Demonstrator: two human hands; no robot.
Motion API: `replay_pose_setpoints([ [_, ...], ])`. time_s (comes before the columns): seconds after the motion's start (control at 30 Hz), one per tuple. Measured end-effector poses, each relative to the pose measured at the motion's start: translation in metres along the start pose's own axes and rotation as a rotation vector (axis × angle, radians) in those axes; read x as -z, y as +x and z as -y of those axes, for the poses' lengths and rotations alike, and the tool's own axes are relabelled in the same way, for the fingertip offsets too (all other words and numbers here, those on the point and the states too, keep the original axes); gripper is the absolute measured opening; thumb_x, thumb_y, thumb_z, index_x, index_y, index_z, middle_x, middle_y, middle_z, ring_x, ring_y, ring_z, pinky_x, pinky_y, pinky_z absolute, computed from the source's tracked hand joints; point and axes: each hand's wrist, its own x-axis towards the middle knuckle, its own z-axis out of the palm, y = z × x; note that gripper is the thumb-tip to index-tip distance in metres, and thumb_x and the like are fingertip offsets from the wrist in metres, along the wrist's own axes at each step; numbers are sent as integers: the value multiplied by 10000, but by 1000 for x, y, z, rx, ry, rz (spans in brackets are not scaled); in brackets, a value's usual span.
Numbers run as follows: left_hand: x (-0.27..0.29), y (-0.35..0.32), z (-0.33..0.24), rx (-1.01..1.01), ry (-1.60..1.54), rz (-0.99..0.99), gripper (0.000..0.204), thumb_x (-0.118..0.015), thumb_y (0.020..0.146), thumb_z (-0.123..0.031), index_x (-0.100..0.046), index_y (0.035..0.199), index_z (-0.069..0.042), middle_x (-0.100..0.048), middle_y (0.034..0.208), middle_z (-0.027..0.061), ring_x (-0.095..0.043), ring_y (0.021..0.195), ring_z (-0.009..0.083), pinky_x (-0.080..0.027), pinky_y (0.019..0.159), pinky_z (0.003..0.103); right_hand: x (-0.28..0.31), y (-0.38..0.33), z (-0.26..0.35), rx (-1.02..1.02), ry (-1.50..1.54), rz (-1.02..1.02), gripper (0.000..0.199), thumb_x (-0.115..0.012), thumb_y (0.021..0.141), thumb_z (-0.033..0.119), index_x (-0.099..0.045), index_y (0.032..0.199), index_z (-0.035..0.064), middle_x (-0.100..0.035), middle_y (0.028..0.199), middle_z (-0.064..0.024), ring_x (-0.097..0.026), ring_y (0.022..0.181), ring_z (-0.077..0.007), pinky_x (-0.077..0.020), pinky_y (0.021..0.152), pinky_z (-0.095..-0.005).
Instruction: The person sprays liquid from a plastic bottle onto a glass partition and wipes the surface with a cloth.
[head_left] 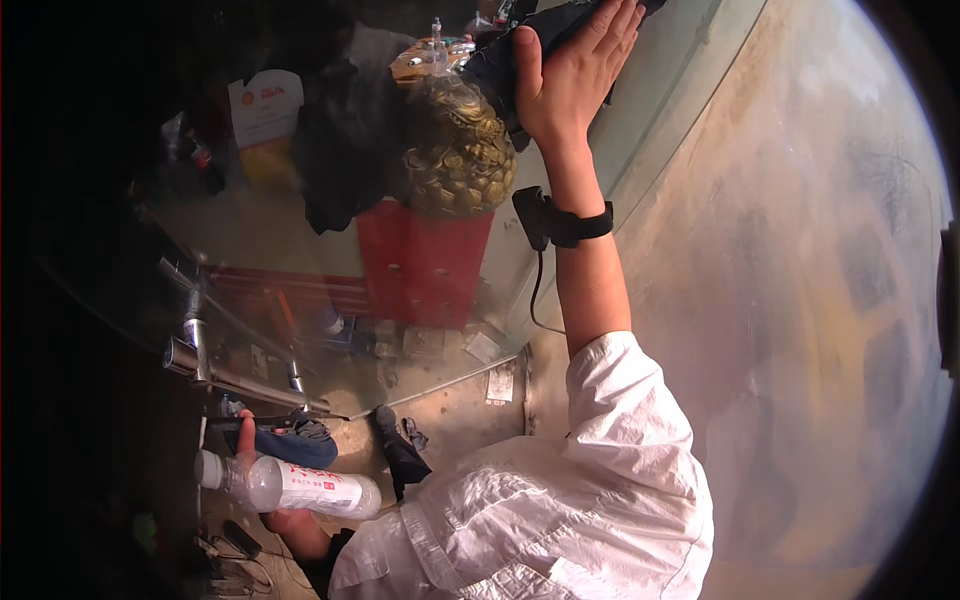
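My right hand (577, 75) is stretched up at the top, its fingers straight and the thumb apart. It lies flat on a dark cloth (500, 68) against the glass pane (670, 130), and part of the cloth is hidden under it. At the lower left my left hand (293, 522) is closed round a clear plastic bottle (310, 488) with a white cap and a white label with red print. The bottle lies nearly level and hides most of the fingers; one finger sticks up beyond it.
Behind the glass stand a golden ornament (458, 150) on a red stand (425, 265) and a table (415, 62) with a bottle. Metal door handles (200, 345) are at the left. A cabled black band (580, 224) circles my right wrist. A paper (500, 384) lies on the floor.
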Motion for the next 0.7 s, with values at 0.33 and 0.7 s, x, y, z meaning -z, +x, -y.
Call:
replay_pose_setpoints([
  [0.33,-5,18,-4,-87,103,112,1158,-687,734,-602,-228,1499,137,-229,1590,257,-330,1436,338,-326,1159,438,-5,-316,46,-243,146,390,1148,-677,827,578,-77,1496,-138,-58,1563,-379,-49,1456,-564,-127,1179,-618],
  [0.7,-5,19,-1,-85,143,111,1122,-627,758,-633,-267,1487,140,-275,1568,271,-371,1416,319,-347,1142,417,-8,-243,28,-83,-19,271,1163,-657,814,648,-120,1474,-144,-105,1560,-359,-90,1463,-534,-139,1186,-601],
])
